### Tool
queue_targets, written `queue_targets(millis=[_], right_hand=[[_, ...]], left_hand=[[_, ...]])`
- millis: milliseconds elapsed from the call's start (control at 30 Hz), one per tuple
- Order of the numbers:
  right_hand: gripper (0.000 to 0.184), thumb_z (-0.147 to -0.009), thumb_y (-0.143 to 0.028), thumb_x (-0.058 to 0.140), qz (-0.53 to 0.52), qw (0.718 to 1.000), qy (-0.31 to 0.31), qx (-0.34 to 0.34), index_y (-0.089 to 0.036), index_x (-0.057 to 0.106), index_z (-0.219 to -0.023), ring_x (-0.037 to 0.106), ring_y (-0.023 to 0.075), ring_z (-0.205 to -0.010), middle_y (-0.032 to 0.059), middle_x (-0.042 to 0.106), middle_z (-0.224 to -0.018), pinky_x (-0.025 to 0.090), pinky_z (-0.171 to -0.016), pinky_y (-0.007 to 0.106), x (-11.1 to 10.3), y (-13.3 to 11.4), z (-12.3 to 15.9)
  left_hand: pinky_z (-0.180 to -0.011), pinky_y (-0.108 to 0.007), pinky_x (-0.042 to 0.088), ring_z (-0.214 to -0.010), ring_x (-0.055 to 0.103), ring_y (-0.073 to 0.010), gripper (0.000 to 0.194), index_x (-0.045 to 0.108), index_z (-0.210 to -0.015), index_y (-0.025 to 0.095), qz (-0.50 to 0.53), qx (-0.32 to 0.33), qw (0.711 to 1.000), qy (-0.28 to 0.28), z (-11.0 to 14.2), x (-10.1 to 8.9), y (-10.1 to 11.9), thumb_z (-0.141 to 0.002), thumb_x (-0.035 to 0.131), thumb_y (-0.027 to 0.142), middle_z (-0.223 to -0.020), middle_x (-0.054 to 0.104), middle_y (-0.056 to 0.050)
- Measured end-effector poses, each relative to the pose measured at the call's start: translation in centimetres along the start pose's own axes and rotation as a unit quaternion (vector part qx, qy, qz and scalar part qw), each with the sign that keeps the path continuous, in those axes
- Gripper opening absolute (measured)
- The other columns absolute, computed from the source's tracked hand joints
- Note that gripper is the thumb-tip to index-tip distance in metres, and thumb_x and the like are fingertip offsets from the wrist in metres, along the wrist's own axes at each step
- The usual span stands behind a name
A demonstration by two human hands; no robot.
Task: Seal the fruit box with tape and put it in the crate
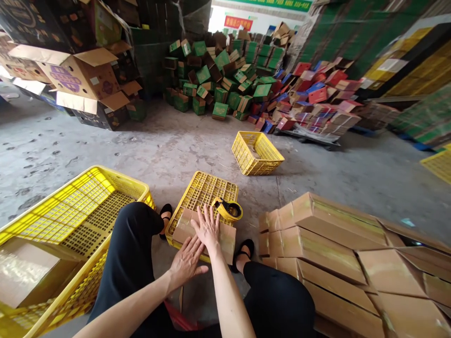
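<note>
My right hand (pixel 208 229) lies flat with fingers spread on a brown cardboard piece (pixel 227 239). Beside it my left hand (pixel 187 260) is stretched out, palm down, its fingertips at the cardboard's near edge and close to the right hand. Whether the cardboard is a folded box or a flat sheet I cannot tell. It rests on a yellow plastic crate (pixel 197 190) that looks turned upside down. Just beyond the right fingertips, a yellow tape dispenser (pixel 229 209) lies on the crate.
At left stands a large yellow crate (pixel 139 188) with a carton (pixel 28 270) inside. Stacked cartons (pixel 338 220) fill the right side. A smaller yellow crate (pixel 259 152) sits ahead on the floor. Farther back are heaped green boxes (pixel 220 110), red and blue boxes (pixel 319 95), and stacked open cartons (pixel 82 77).
</note>
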State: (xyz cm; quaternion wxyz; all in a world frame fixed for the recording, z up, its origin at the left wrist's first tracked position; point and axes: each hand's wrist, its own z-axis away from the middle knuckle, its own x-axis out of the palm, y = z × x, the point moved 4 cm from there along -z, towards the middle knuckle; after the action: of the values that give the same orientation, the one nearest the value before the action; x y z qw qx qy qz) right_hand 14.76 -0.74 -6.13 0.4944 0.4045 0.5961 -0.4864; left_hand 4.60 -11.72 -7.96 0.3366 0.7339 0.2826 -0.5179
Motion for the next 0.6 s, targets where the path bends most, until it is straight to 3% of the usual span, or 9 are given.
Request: queue_targets(millis=[167, 333, 467, 600], right_hand=[[0.067, -0.109, -0.056, 0.037, 0.042, 0.996, 0.0, 0.074, -0.028, 0.024, -0.169, 0.015, 0.0356, -0.164, 0.0095, 0.019, -0.177, 0.014, -0.128, 0.066, -1.3, 4.0, 2.5], [0.067, -0.109, -0.056, 0.03, 0.026, 0.992, 0.035, 0.122, -0.022, 0.031, -0.167, 0.017, 0.0375, -0.163, 0.0139, 0.021, -0.176, 0.019, -0.126, 0.068, -1.7, 7.5, 5.4], [0.085, -0.105, -0.069, 0.02, -0.067, 0.98, 0.088, 0.165, -0.01, 0.03, -0.167, 0.026, 0.039, -0.161, 0.022, 0.021, -0.175, 0.034, -0.123, 0.059, -0.8, 9.7, 7.4], [0.111, -0.096, -0.084, 0.027, -0.213, 0.932, 0.145, 0.256, -0.001, 0.015, -0.168, 0.048, 0.0403, -0.149, 0.0326, 0.035, -0.166, 0.047, -0.115, 0.053, 0.1, 11.4, 9.6]], left_hand=[[-0.123, -0.044, 0.038, -0.153, 0.042, -0.0315, 0.09, 0.032, -0.167, 0.014, 0.002, -0.018, 0.999, 0.035, 0.1, -0.4, -1.0, -0.101, 0.035, 0.076, -0.166, 0.043, -0.016], [-0.126, -0.051, 0.034, -0.154, 0.041, -0.0346, 0.083, 0.033, -0.167, 0.016, 0.032, -0.106, 0.992, 0.067, 0.0, -0.7, -4.2, -0.105, 0.036, 0.071, -0.165, 0.044, -0.018], [-0.127, -0.055, 0.031, -0.158, 0.033, -0.0373, 0.082, 0.035, -0.165, 0.014, 0.081, -0.167, 0.979, 0.084, -0.7, -0.4, -6.8, -0.105, 0.033, 0.071, -0.168, 0.037, -0.022], [-0.129, -0.057, 0.026, -0.163, 0.01, -0.0384, 0.088, 0.021, -0.168, 0.01, 0.166, -0.208, 0.96, 0.09, -1.2, 0.4, -8.4, -0.105, 0.034, 0.07, -0.175, 0.012, -0.024]])
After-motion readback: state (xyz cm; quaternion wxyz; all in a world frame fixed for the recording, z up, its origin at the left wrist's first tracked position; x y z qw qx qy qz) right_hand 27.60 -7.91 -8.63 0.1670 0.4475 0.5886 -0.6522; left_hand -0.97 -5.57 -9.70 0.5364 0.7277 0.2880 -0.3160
